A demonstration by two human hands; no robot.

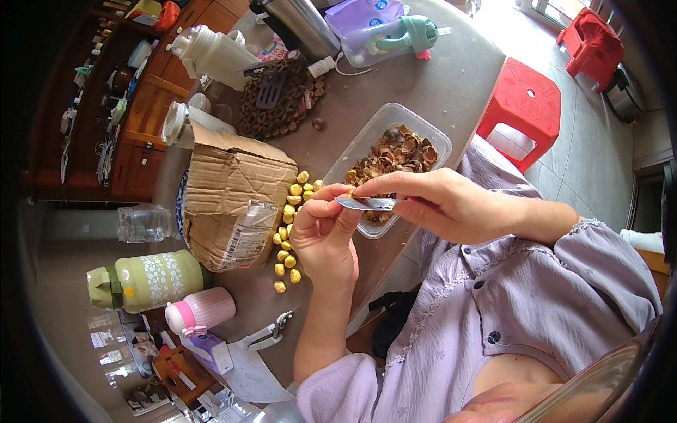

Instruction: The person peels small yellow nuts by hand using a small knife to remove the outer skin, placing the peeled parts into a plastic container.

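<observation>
My right hand (pixel 441 203) grips a small knife, its steel blade (pixel 370 203) lying across my left fingertips. Pinched in my left hand (pixel 328 232) is a chestnut, mostly hidden by fingers and blade; only a bit of yellowish-brown shows. Beneath both hands stands a clear plastic container (pixel 341 165) of broken brown chestnut shells (pixel 389 153), with some darker whole-looking pieces among them. Several peeled yellow chestnuts (pixel 289 210) lie on the table beside my left hand, between it and a cardboard box (pixel 238 180).
One brown chestnut (pixel 318 123) lies near a dark trivet (pixel 280 100) with a slotted turner (pixel 271 89) on it. Around stand a green flask (pixel 158 280), a pink bottle (pixel 206 312), a sippy cup (pixel 389 39) and a steel thermos (pixel 301 26). A red stool (pixel 523 100) stands beside the table.
</observation>
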